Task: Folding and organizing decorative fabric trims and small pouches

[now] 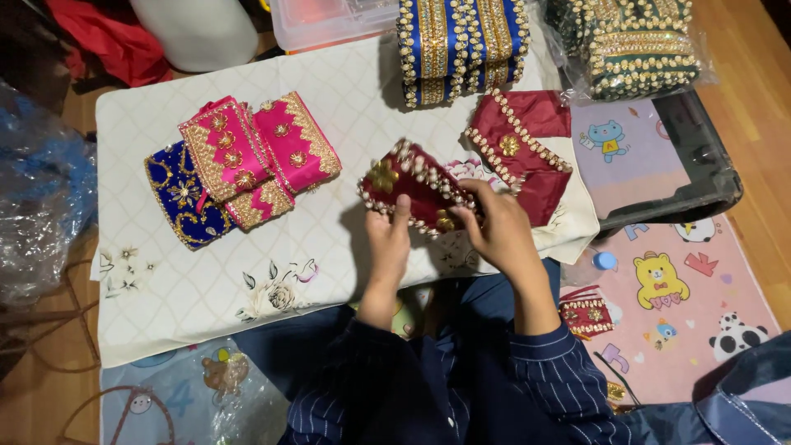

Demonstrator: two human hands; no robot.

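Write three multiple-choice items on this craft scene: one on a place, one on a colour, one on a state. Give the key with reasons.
1. Where does the pile of pink pieces lie?
A. On the white cloth, to the left of the hands
B. In the black tray
C. On the person's lap

2. What colour is the stack at the top middle?
A. Green
B. Blue with gold bands
C. Plain white

3. How is the maroon beaded piece held?
A. Flat on the cloth, untouched
B. By the left hand alone
C. Between the left hand and the right hand

Key: 1 A, the pink pieces rest on the cloth beside a navy piece; 2 B, blue satin shows between gold trims; 3 C, fingers of both hands grip its lower edge.
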